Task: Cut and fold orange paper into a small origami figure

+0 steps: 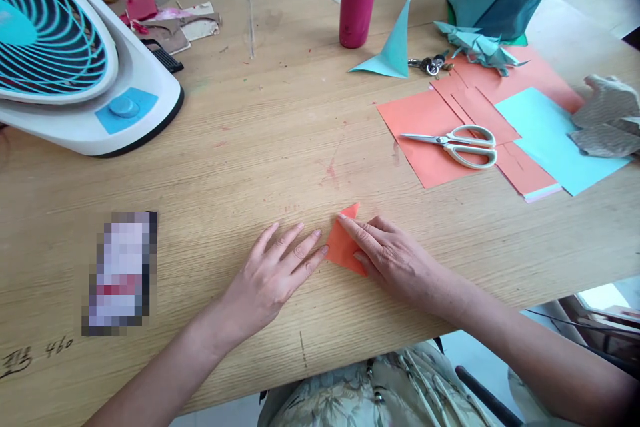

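On the wooden tabletop (280, 113), between a white fan (75, 60) and orange sheets (430, 127) carrying scissors (463, 145), a fold is being pressed. The right hand (395, 257) lies flat, grip open, on a small orange folded paper (343, 247); the left hand's (273, 273) spread fingertips touch its edge. Next likely calls for firm creasing.

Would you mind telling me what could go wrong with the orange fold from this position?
The right hand covers much of the small folded orange paper, so its edges may slip out of line unseen. The left hand touches only the paper's left corner, so the piece might pivot on the smooth wooden table.
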Available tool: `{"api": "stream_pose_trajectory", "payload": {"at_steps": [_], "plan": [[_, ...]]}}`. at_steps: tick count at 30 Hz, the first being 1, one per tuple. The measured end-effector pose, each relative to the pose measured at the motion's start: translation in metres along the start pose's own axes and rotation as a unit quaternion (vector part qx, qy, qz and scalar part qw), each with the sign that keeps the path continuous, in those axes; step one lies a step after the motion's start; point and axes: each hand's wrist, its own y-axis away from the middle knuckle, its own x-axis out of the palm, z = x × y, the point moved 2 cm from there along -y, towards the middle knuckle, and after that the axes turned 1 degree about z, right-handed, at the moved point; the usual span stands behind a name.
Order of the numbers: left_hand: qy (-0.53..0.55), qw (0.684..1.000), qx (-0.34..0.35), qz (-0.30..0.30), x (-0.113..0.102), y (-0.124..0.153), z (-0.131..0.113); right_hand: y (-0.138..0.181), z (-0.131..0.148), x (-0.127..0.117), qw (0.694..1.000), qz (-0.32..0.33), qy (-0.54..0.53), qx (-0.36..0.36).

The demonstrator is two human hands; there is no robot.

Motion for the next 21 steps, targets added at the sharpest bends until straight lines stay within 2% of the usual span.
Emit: {"api": "stream_pose_trajectory", "payload": {"at_steps": [3, 7, 11, 15, 21], "plan": [[0.004, 1.000, -0.001, -0.015, -0.006, 0.001, -0.004, 0.000, 0.000, 0.001, 1.000, -0.001, 0.001, -0.003], [0.023, 0.998, 0.014, -0.049, -0.010, -0.012, -0.019, 0.002, -0.001, 0.002, 1.000, 0.003, 0.007, -0.009], [0.059, 0.998, 0.034, -0.017, 0.002, -0.023, -0.035, 0.003, -0.001, 0.003, 1.000, 0.009, -0.006, -0.002], [0.060, 0.998, 0.018, 0.019, 0.011, -0.017, -0.039, 0.002, -0.001, 0.001, 1.000, 0.011, -0.017, -0.006], [0.061, 0.998, 0.008, 0.020, 0.009, -0.006, -0.040, 0.002, -0.001, 0.002, 1.000, -0.004, -0.029, -0.005]]}}
